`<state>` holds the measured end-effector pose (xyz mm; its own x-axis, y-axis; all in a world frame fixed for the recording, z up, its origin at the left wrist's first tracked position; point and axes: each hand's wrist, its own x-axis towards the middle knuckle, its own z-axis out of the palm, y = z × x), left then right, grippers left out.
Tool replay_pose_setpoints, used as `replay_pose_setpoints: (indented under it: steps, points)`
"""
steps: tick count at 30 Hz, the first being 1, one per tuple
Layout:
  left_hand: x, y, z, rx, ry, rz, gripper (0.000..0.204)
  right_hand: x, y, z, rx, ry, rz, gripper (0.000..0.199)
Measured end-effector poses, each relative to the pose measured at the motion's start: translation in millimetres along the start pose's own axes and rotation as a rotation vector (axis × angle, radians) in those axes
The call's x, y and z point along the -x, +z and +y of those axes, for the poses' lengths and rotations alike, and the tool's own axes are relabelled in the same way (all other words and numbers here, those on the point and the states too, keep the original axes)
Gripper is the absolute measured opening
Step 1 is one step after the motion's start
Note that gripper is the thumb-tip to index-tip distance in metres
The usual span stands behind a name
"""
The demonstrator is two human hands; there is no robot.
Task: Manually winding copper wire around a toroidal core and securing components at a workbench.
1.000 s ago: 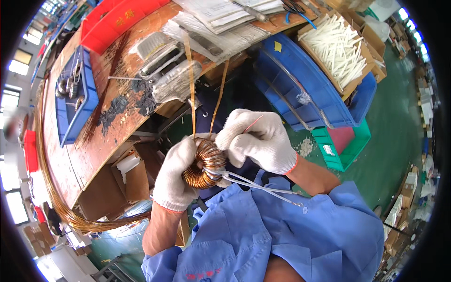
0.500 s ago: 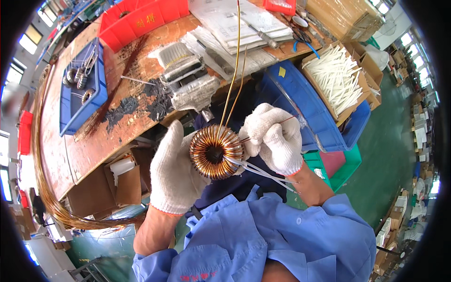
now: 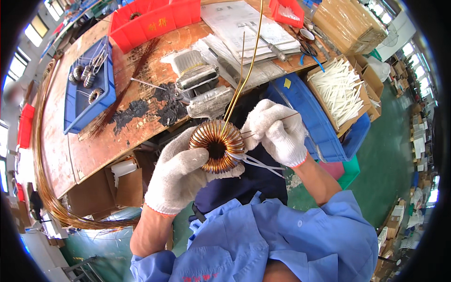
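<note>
The left hand (image 3: 176,174) reaches up from the near left, its wrist turned so the palm faces the scene's right, and it is closed around the copper coil (image 3: 226,164), the thumb laid across the ring's left face while fingers show beneath its near edge. The right hand (image 3: 277,129) comes in from the near right with the forearm slanting far and left; its fingers are curled tight and the fingertips pinched together on a thin dark wire (image 3: 290,116), which runs from the coil's right side into the grip and sticks out beyond it. Both hands wear off-white knitted gloves with an orange edge at the cuff. The coil is held in the air between the hands, just off the near edge of the table (image 3: 52,162), its round hole turned up toward the view. It is a thick ring of glossy brown-gold windings packed side by side, with two stiff golden wires (image 3: 244,84) rising from its far side and smooth white leads (image 3: 264,164) trailing to the near right. The table's wooden top is scuffed, with black, flaky patches. To its left lies a blue plastic tray (image 3: 70,126) with smaller coils (image 3: 87,77); to the right, an open cardboard box (image 3: 327,107) brims with slim white tubes (image 3: 339,87).
</note>
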<state>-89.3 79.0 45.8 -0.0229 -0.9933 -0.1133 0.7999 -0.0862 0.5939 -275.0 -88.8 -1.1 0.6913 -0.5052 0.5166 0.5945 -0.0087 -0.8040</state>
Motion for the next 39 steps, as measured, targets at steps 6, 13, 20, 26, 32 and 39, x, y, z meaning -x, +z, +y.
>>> replay_pose_setpoints:
  steps: [6,13,20,26,32,39]
  points:
    - [-5,-1,10,-0.209,0.123,0.149,0.07,-12,-2,10,-0.165,0.028,0.061,0.026]
    - [-12,-16,43,-0.036,0.188,0.049,0.071,-50,6,-9,-0.215,0.174,0.164,0.034]
    - [-16,-31,76,0.019,0.27,0.106,0.075,-56,-17,-19,0.246,0.369,0.25,0.039]
    - [-39,-45,117,-0.072,0.362,0.013,0.073,-66,-29,5,0.249,0.488,0.337,0.027]
    - [-74,-54,160,-0.026,0.423,0.012,0.057,-68,-25,37,0.417,0.387,0.502,0.018]
    - [-154,-90,210,-0.134,0.593,0.004,0.05,-89,18,44,1.221,-0.339,0.153,0.033]
